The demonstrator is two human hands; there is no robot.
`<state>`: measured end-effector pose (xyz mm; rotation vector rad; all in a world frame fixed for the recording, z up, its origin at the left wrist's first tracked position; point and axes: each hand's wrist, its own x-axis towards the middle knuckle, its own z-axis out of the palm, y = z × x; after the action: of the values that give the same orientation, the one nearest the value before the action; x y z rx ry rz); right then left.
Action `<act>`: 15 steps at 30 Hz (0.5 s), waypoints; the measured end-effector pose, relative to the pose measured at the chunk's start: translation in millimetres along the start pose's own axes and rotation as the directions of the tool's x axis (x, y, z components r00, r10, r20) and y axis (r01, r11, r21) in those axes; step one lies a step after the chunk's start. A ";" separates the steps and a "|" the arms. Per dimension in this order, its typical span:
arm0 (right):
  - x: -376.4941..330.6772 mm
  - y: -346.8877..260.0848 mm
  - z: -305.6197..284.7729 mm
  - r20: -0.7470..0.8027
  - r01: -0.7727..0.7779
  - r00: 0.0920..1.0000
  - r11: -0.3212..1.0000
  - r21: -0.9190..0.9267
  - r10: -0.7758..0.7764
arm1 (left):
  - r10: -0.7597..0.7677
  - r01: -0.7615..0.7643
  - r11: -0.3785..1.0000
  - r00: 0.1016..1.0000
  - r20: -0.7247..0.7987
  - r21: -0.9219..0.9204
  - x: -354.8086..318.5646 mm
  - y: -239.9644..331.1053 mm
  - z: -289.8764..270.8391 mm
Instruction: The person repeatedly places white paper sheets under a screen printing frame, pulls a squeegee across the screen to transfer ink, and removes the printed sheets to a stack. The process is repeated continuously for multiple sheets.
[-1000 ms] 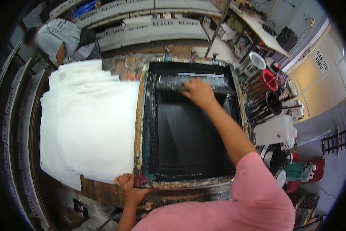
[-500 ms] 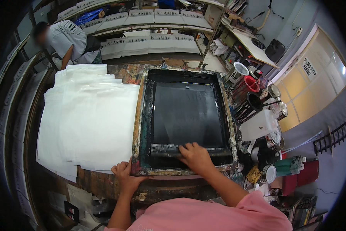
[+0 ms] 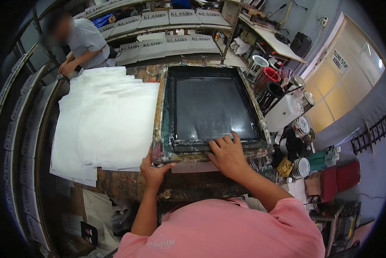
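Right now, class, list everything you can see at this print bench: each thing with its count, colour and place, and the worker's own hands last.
Printing screen: one, dark mesh in a paint-stained frame, centre of the bench.
Squeegee: one, dark, along the near edge of the screen, under the right hand.
White sheets: one spread stack, white, left of the screen.
Bench: one, brown and ink-stained, under the screen and sheets.
Paint cans: several, silver-lidded, right of the screen.
Red bucket: one, right of the screen's far corner.
Printed sheets: many, white, on far racks.
Other person: one, grey shirt, far left.
Left hand: grips the frame's near left corner.
Right hand: presses on the squeegee.
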<state>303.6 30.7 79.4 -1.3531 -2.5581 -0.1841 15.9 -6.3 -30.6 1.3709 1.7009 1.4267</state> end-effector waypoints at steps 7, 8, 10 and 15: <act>68.1 12.4 -79.0 -0.354 -0.020 0.935 0.999 -0.040 0.005 | 0.148 -0.228 0.886 0.964 -0.221 -0.404 51.2 94.2 11.9; 83.9 19.8 -93.0 -0.365 -0.013 0.931 0.999 -0.051 -0.006 | 0.229 -0.329 0.838 0.936 -0.266 -0.435 67.5 100.4 13.1; 115.4 37.1 -117.3 -0.419 0.008 0.907 0.998 -0.062 -0.034 | 0.400 -0.544 0.726 0.832 -0.385 -0.421 104.4 96.1 17.5; 180.8 66.6 -152.5 -0.553 0.032 0.829 0.994 -0.108 -0.087 | 0.110 -0.143 0.964 0.982 -0.156 -0.223 221.7 20.6 74.9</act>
<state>284.0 178.3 274.8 -1.0446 -2.1090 -0.6223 11.0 224.8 10.9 1.2937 1.4939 1.7731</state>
